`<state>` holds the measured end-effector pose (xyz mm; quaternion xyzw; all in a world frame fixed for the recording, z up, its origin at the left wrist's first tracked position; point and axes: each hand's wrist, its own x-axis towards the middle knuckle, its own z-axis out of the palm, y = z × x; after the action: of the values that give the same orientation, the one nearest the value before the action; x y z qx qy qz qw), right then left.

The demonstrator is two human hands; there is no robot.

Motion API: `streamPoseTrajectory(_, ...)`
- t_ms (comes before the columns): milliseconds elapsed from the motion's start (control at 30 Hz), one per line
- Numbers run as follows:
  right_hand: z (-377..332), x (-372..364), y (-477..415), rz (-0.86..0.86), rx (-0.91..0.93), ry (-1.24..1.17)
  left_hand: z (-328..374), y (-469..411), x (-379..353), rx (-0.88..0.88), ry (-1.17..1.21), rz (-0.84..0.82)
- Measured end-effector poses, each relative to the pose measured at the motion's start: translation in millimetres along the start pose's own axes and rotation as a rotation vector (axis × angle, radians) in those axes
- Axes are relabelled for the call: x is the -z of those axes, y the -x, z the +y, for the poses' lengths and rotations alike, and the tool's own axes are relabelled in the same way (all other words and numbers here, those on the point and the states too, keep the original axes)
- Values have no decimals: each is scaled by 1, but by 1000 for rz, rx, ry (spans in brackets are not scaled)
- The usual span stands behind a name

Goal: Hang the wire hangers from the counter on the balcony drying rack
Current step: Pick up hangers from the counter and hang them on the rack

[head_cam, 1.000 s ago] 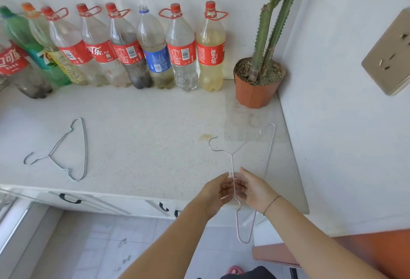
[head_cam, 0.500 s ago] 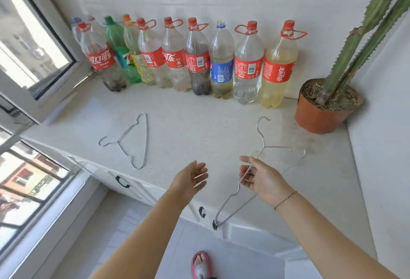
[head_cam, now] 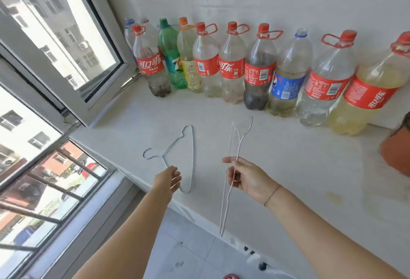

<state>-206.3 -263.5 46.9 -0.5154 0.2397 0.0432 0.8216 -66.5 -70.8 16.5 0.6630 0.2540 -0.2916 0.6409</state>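
Gathering hangers looks like the current step: the right hand [head_cam: 248, 179] pinches a white hanger [head_cam: 239, 145] above the counter [head_cam: 288, 156], while the left hand [head_cam: 169, 179], fingers relaxed, hovers over the silver hanger [head_cam: 192, 156] lying flat near the counter's edge. Next, it must close on that wire.

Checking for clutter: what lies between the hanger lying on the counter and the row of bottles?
In the head view, only bare counter lies between the hanger and the bottles.

A silver-grey hanger [head_cam: 192, 156]; whitish hanger [head_cam: 224, 212]; off-white counter [head_cam: 288, 163]; red-labelled bottles [head_cam: 231, 68] (one blue-labelled bottle [head_cam: 286, 86], one green bottle [head_cam: 173, 66]).
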Motion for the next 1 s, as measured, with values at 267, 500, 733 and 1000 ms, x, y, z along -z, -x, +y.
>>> streamPoseTrajectory(267, 20, -30, -75, -65, -58, 194, 18, -49, 8, -24, -8, 138)
streamPoseTrajectory(500, 34, -56, -120, -60, -96, 159, 21, -60, 10, 37, 103, 123)
streamPoseTrajectory(733, 33, -66, -130, -27, -157, 129, 24, -64, 13, 109, 230, 79)
streamPoseTrajectory(1000, 30, -62, -127, -49, -205, 87, 24, -65, 14, 104, 282, -112)
